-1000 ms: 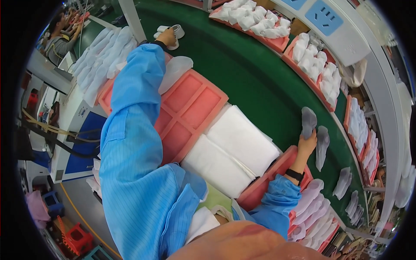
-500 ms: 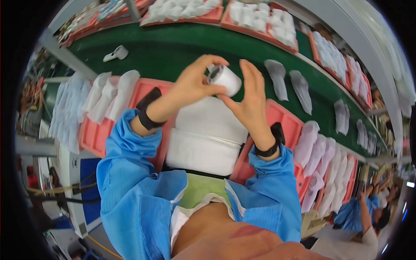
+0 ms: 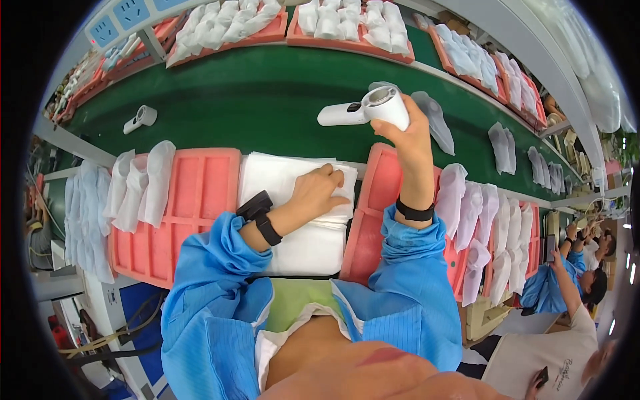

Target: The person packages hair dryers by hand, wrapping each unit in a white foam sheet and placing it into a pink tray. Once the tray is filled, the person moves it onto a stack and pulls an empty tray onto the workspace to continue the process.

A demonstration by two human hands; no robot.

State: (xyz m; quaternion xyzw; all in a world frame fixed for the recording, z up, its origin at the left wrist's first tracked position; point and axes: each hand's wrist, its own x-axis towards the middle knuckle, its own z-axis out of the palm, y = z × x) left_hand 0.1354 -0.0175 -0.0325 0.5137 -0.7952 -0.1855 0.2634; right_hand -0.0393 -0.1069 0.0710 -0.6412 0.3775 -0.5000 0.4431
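Observation:
My right hand (image 3: 408,127) grips a white handheld fan (image 3: 393,110) by its round head, raised over the green belt. The fan's handle, with a small dark panel, points left. My left hand (image 3: 320,193) rests on a stack of thin white pouches (image 3: 267,177) in front of me, fingers loosely bent and thumb apart, with nothing visibly gripped. Another similar white fan (image 3: 141,119) lies on the belt at the far left. Just beyond my right hand lies a fan in a translucent pouch (image 3: 437,123).
The green belt (image 3: 233,93) runs across ahead. Pink compartment trays (image 3: 200,193) flank the stack, with wrapped pieces (image 3: 467,207) at both sides. More filled trays (image 3: 350,43) line a shelf beyond the belt. Power sockets (image 3: 103,30) sit at upper left; people (image 3: 560,273) are at right.
Both hands were together at the fan's head; now they are apart. My right hand has carried the fan to the right, its handle now visible, while my left came down onto the pouches.

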